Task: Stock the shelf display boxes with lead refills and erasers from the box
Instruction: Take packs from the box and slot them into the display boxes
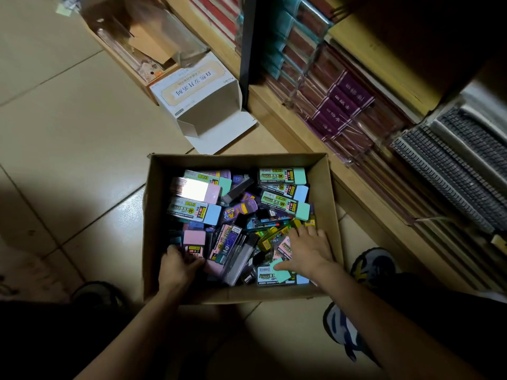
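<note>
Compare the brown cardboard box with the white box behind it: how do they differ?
The cardboard box is plain brown; the white box bears a printed label. The cardboard box stands upright, heaped with packs; the white box lies on its side, looking empty. Both are open and sit on the floor by the shelf.

Item, our left hand (177, 266): fingertips buried among the packs (282, 176), so we cannot tell what they hold. Item, packs under our right hand (308, 250): covered, print too small for us. Item, crate (120, 63) far beyond both hands: blurred, cut by the top edge.
</note>
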Demonstrator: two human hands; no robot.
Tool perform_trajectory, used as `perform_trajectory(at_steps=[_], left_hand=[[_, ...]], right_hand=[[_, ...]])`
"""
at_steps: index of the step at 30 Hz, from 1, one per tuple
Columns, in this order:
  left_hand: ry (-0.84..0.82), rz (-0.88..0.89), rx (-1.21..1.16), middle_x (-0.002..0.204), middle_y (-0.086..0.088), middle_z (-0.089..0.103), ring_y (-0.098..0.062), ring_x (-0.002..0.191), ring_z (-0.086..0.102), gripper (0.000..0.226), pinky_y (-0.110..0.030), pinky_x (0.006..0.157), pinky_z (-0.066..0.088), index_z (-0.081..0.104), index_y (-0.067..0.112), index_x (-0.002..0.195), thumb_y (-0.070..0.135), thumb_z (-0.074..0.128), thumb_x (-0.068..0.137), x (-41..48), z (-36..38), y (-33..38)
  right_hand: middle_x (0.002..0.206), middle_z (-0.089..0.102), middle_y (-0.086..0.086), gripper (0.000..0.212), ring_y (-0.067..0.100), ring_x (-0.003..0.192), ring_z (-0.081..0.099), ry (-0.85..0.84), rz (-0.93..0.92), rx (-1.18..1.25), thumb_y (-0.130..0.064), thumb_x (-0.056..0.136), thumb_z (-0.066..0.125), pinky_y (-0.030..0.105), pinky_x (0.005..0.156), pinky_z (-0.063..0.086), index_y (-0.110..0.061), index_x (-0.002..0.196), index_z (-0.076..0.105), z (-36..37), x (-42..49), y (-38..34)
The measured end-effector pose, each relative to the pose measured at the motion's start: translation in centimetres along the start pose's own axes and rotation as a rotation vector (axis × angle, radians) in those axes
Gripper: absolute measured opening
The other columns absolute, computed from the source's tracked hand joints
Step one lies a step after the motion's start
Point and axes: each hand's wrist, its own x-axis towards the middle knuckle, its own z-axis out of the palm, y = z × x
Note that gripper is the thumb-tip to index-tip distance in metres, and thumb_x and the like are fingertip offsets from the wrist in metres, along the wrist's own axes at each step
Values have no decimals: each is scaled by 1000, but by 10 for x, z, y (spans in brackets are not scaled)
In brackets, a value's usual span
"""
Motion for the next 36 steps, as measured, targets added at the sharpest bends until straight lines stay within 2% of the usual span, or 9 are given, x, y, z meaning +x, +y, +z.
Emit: perform_trajectory(at_steps=[4,7,10,15,18,21,25,29,36], left_hand=[[-23,-2,-78,110,-21,62,-33,101,59,43,-39,86,46,51,-2,111,10,76,77,3,-1,-1],[-18,30,-70,111,-24,62,-35,104,59,40,-42,89,48,52,-3,110,8,74,78,4,2,-2],[-18,16,-85,112,-23,62,-35,105,59,40,-43,90,47,52,-3,112,8,73,80,5,3,-2],[-71,34,-128,111,-24,65,-34,103,61,33,-39,86,47,58,-3,116,7,66,86,3,2,-2],[-13,130,-205,108,-24,62,-34,99,61,30,-44,82,52,52,-4,116,9,60,90,-6,-1,5],[27,283,-347,103,-18,61,-28,94,59,28,-37,79,49,48,1,116,9,58,92,-25,-7,25],[-238,343,-580,95,-17,61,-26,87,57,25,-36,72,50,49,0,117,5,55,93,-48,-15,71],[-414,367,-747,103,-10,69,-28,96,64,26,-44,83,52,53,13,118,7,53,93,-71,-24,108],[-637,355,-902,98,-7,73,-23,86,71,31,-36,62,57,49,17,122,32,45,95,-111,-40,133]], right_hand=[[127,54,8,77,26,114,49,-128,-29,264,-63,73,66,36,94,38,-16,129,43,-11,5,7],[122,58,9,84,26,104,57,-169,-36,476,-47,75,73,34,84,49,-15,141,32,-10,0,8],[115,60,9,76,27,100,59,-102,-13,616,-39,75,77,39,83,52,-17,136,36,-4,-4,6],[85,63,5,34,22,78,59,60,85,1188,-22,73,80,36,68,50,-15,94,53,-3,-14,10],[89,66,-9,29,11,84,63,230,195,1491,-18,74,79,22,66,47,-27,90,57,-14,-22,8],[100,69,-3,30,13,93,65,268,234,1688,-20,76,77,29,76,52,-25,99,60,-31,-28,2],[101,71,4,33,19,91,69,239,176,1817,-19,76,76,34,74,56,-18,106,61,-63,-34,-11],[98,73,10,39,26,88,70,268,93,1927,-18,76,76,38,75,57,-12,112,62,-93,-44,-25],[82,74,7,32,19,68,71,326,81,2099,-18,80,73,26,55,55,-11,109,64,-134,-81,-41]])
